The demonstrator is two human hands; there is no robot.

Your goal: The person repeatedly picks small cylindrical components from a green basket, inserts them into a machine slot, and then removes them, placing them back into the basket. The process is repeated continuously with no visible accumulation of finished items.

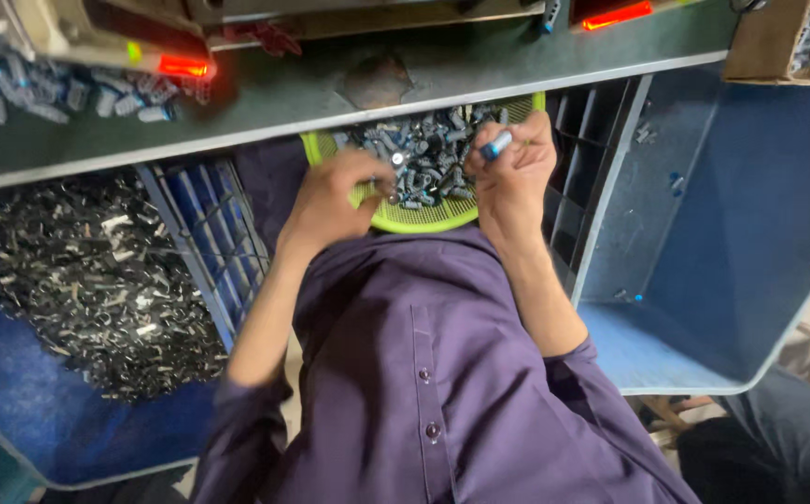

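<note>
Lime-green basket point(423, 219) of small grey metal parts point(423, 154) sits at 12 o'clock above the lap. Right hand point(514, 173) closed around a blue-and-silver cylinder point(495, 144). Left hand point(335, 191), fingers curled, pinches parts at the basket's 9 o'clock rim.

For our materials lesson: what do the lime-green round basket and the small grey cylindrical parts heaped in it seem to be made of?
Lime-green round basket: probably moulded plastic, matte, judging by its bright even colour and perforated mesh. Small grey cylindrical parts: likely metal, since they glint dull silver-grey; too small to be sure.
</note>
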